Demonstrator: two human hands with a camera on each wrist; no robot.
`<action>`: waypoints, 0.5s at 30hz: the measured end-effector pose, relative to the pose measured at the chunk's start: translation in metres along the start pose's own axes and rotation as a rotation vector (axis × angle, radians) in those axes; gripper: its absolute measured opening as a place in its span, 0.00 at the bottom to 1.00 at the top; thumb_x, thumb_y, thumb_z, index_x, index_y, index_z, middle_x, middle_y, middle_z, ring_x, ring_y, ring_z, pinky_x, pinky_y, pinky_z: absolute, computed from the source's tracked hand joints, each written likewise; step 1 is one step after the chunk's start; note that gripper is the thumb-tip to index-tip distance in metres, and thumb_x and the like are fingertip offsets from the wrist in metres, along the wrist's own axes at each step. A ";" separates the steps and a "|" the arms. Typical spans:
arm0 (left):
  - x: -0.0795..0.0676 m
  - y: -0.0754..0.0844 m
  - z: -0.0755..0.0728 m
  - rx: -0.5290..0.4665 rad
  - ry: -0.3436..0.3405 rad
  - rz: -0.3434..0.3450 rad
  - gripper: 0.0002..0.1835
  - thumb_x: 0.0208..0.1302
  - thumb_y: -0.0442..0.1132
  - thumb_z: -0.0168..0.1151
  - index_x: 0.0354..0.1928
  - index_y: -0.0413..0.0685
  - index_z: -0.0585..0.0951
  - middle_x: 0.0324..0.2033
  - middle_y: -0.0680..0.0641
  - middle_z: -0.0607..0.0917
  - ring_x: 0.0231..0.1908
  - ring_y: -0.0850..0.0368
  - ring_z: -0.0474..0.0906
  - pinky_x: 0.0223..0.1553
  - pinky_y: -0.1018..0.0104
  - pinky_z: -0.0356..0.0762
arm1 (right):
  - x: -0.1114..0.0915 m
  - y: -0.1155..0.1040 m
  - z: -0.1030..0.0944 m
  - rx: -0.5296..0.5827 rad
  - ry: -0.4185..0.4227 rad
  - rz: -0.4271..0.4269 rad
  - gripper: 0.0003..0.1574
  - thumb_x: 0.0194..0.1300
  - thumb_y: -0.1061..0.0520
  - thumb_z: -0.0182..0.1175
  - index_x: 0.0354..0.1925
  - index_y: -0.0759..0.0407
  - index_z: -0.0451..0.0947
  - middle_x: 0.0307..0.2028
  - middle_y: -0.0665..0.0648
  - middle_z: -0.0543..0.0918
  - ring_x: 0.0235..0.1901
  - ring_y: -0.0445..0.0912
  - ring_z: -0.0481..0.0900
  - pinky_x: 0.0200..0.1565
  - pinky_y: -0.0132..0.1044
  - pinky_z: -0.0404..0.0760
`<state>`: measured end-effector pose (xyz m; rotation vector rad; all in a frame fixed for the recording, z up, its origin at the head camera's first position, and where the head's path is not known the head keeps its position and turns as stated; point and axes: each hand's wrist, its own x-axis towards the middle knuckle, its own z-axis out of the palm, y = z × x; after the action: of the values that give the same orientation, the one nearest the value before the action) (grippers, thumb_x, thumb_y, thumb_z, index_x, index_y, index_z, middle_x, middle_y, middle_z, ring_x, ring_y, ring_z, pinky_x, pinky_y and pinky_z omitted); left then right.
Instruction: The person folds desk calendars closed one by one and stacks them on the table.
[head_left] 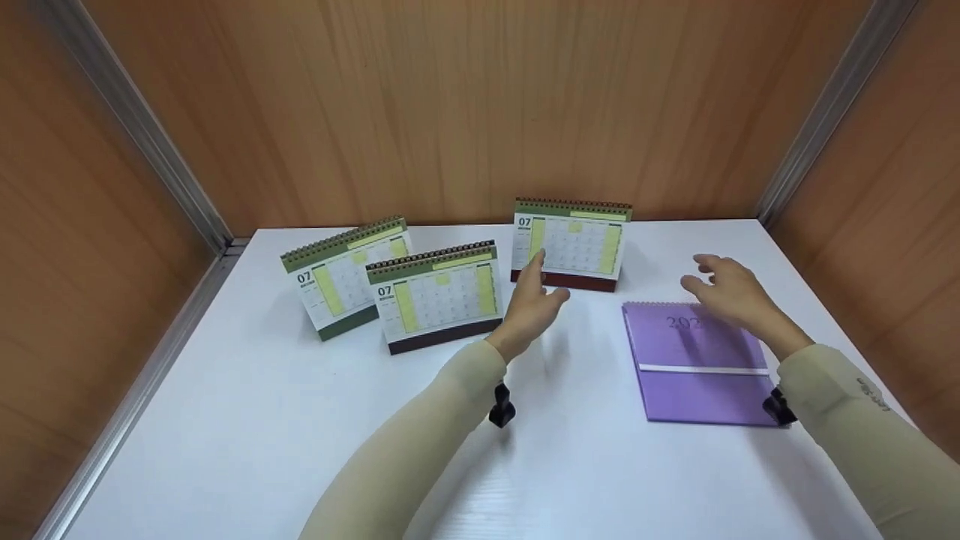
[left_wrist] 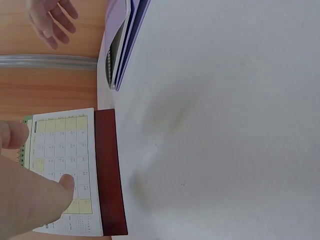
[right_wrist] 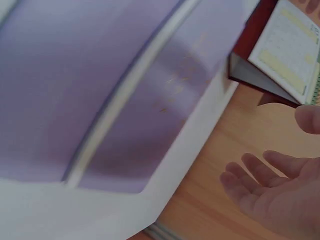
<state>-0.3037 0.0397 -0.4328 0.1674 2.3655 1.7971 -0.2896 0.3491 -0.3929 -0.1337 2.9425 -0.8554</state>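
My left hand [head_left: 529, 311] hovers in front of a standing desk calendar with a red base [head_left: 571, 244], its thumb apart and nothing held. The left wrist view shows the same hand [left_wrist: 32, 197] partly covering that calendar's page [left_wrist: 57, 155]. On the right, my right hand [head_left: 739, 296] hangs over the top edge of a purple desk calendar [head_left: 697, 394] that lies flat with a white band across it. Loosely bent fingers of the right hand [right_wrist: 280, 185] hold nothing in the right wrist view, apart from the purple cover [right_wrist: 135, 155].
Two more desk calendars, one with a dark base [head_left: 439, 296] and one with a green base [head_left: 341, 281], stand at the left, the first partly in front of the second. The white table [head_left: 247, 450] is bounded by wooden panels [head_left: 450, 105] at the back and sides.
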 end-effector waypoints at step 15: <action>0.024 -0.002 -0.009 0.003 0.069 0.000 0.48 0.77 0.40 0.58 0.87 0.54 0.41 0.85 0.48 0.45 0.84 0.51 0.44 0.83 0.54 0.46 | 0.058 -0.037 0.020 0.610 0.087 0.098 0.44 0.85 0.43 0.44 0.85 0.63 0.46 0.80 0.68 0.60 0.77 0.62 0.65 0.77 0.52 0.66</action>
<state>-0.3291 0.0351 -0.4341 0.1069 2.4144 1.8282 -0.3433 0.3008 -0.3927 0.0865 2.5803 -1.7148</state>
